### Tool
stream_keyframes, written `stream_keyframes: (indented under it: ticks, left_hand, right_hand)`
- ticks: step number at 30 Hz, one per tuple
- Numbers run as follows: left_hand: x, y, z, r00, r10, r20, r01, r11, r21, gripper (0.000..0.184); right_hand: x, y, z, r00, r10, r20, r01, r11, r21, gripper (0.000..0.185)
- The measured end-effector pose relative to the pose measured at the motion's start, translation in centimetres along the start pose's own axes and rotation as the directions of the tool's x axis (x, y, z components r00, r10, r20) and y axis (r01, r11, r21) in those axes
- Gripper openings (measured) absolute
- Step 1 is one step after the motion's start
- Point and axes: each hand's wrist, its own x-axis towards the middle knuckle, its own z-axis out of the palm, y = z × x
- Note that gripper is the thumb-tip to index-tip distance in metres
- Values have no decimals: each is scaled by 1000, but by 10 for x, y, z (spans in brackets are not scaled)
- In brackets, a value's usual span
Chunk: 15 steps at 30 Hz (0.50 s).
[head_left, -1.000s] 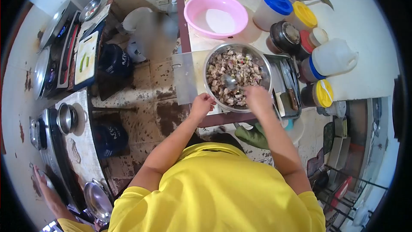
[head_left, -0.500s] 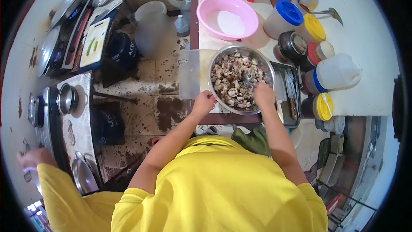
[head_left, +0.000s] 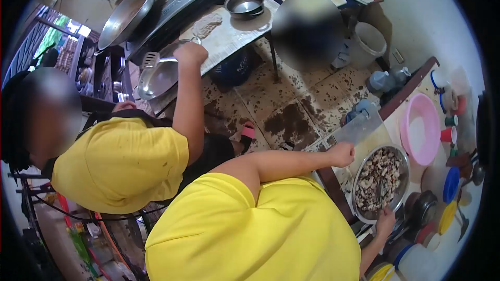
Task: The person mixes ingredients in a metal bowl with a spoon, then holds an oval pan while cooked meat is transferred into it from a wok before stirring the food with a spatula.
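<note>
A metal bowl (head_left: 357, 207) of chopped, browned meat mix (head_left: 377, 179) stands on the counter at the right. My right hand (head_left: 385, 221), at the bowl's near rim, is closed on a metal spoon (head_left: 382, 196) whose lower end is in the mix. My left hand (head_left: 341, 154) is curled into a fist just off the bowl's left rim, with nothing visible in it. A clear plastic sheet or board (head_left: 359, 126) lies beside that hand, over the counter edge.
A pink basin (head_left: 420, 129) and several lidded containers (head_left: 451, 184) line the counter. At the left, a co-worker in a yellow shirt (head_left: 122, 164) holds a slotted spatula (head_left: 151, 60) over a large pan (head_left: 156, 80). A pot (head_left: 245, 4) sits on the opposite table.
My view has swung left, so the bowl now appears at the right and the co-worker is in fuller view. My right hand stays on the spoon; my left hand remains near the rim.
</note>
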Motion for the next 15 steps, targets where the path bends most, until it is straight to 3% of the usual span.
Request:
stream_keyframes:
  ticks: [2,5,8,12,13,15]
  left_hand:
    - [-2,-5,-16,996,-16,-84,10,998,-66,17]
    - [-10,-7,-31,993,-38,-109,31,998,-59,17]
    - [-21,-11,-32,988,-9,-152,-3,997,-76,16]
    - [-34,-22,-38,966,29,-258,-45,997,-56,19]
    - [-42,-26,-40,964,12,-265,-29,998,-61,19]
    - [-56,-32,-47,961,-7,-278,-9,998,-57,19]
  right_hand:
    - [-17,-6,-21,1000,28,9,-28,999,28,25]
    - [-15,11,2,996,-8,-83,5,1000,-31,26]
    - [-5,16,44,995,-94,-26,92,992,-87,26]
    - [-22,1,36,991,-129,42,131,989,-63,38]
    - [-19,16,45,978,-206,37,208,977,-39,42]
    - [-21,11,40,986,-130,108,131,991,4,42]
